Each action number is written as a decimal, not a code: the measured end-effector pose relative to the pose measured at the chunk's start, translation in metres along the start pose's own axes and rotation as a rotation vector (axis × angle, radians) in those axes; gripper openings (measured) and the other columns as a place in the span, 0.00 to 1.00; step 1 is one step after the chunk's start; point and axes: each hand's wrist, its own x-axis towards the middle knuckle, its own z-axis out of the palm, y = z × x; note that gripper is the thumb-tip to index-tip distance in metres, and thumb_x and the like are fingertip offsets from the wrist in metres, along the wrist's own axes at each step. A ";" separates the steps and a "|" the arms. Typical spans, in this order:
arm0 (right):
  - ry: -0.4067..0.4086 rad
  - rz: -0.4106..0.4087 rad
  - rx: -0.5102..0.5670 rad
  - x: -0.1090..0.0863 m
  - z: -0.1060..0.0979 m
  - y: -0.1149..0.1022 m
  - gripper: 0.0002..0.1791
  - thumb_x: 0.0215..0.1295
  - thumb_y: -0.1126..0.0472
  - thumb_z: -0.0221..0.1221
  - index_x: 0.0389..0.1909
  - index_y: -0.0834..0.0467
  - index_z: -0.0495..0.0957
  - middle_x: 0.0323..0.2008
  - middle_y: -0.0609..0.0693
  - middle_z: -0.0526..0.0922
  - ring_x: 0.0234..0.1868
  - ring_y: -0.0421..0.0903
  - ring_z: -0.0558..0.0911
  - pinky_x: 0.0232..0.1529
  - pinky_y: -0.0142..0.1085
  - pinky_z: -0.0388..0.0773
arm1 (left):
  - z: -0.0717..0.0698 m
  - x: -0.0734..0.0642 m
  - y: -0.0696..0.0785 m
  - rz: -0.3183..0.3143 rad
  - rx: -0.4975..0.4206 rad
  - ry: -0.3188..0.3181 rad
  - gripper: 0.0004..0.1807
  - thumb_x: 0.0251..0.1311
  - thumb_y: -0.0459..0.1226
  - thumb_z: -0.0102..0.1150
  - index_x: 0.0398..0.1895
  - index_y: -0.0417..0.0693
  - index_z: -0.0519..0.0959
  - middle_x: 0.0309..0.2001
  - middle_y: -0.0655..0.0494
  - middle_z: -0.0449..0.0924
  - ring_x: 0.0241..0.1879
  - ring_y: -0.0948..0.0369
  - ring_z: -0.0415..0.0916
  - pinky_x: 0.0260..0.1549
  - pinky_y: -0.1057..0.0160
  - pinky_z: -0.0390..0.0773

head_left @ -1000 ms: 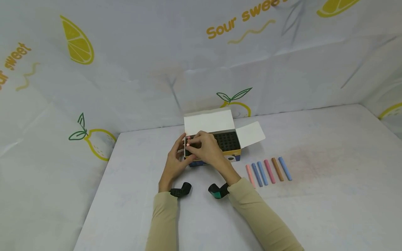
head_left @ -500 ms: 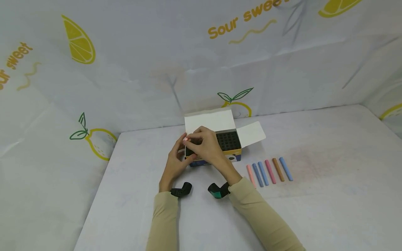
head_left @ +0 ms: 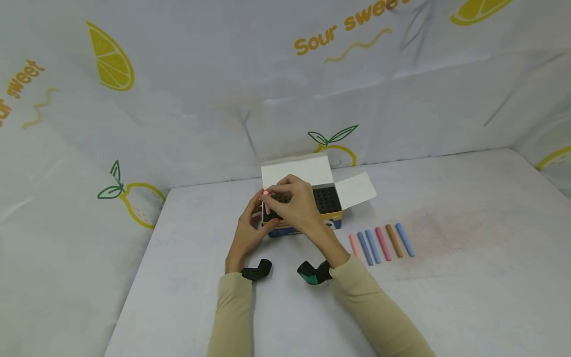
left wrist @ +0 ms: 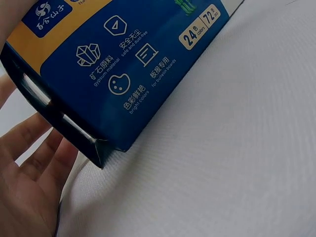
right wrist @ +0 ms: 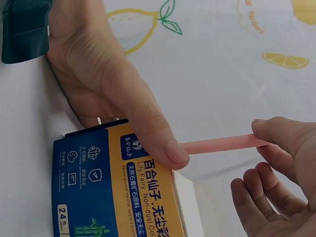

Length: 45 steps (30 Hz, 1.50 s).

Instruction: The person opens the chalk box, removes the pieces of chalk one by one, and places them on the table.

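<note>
A blue and yellow box of coloured chalk [head_left: 331,216] stands with its lid folded back, showing a black insert [head_left: 327,200] full of holes. My left hand [head_left: 247,233] grips the box's left end; in the right wrist view its thumb [right wrist: 175,155] lies along the top edge. Between thumb and fingertips my right hand [head_left: 296,204] pinches a pink chalk stick [right wrist: 222,144] by its upper end, above the left end of the insert. The stick's other end is right by the left thumb. In the left wrist view, the box's printed front [left wrist: 123,64] fills the upper left.
Right of the box lie several loose chalk sticks in a row, among them a brown stick [head_left: 394,241] and a blue stick [head_left: 405,240]. The white side flap [head_left: 355,191] sticks out to the right. Behind the box rises a lemon-printed cloth backdrop [head_left: 200,124].
The right hand has shifted slightly up and right, and more of the pink chalk stick's length shows above the box. The left hand keeps its place on the box.
</note>
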 end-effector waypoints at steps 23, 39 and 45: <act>-0.012 -0.052 -0.013 -0.021 -0.027 -0.015 0.09 0.59 0.61 0.73 0.39 0.62 0.91 0.36 0.58 0.87 0.34 0.53 0.83 0.29 0.30 0.72 | 0.001 -0.001 0.000 -0.040 0.013 -0.009 0.45 0.61 0.53 0.70 0.79 0.76 0.57 0.68 0.47 0.70 0.67 0.50 0.69 0.68 0.44 0.72; -0.030 -0.042 -0.051 -0.040 -0.053 -0.013 0.05 0.59 0.64 0.73 0.35 0.61 0.91 0.33 0.53 0.86 0.32 0.47 0.81 0.30 0.34 0.77 | 0.000 0.000 0.002 -0.038 0.008 0.001 0.46 0.60 0.47 0.71 0.80 0.72 0.58 0.69 0.44 0.69 0.65 0.47 0.71 0.68 0.42 0.72; -0.057 -0.012 -0.092 -0.046 -0.060 -0.014 0.06 0.59 0.64 0.72 0.36 0.61 0.91 0.34 0.54 0.86 0.36 0.49 0.82 0.31 0.34 0.76 | 0.001 0.001 0.002 -0.037 -0.012 -0.005 0.46 0.60 0.40 0.70 0.80 0.67 0.58 0.69 0.42 0.69 0.65 0.45 0.71 0.68 0.41 0.71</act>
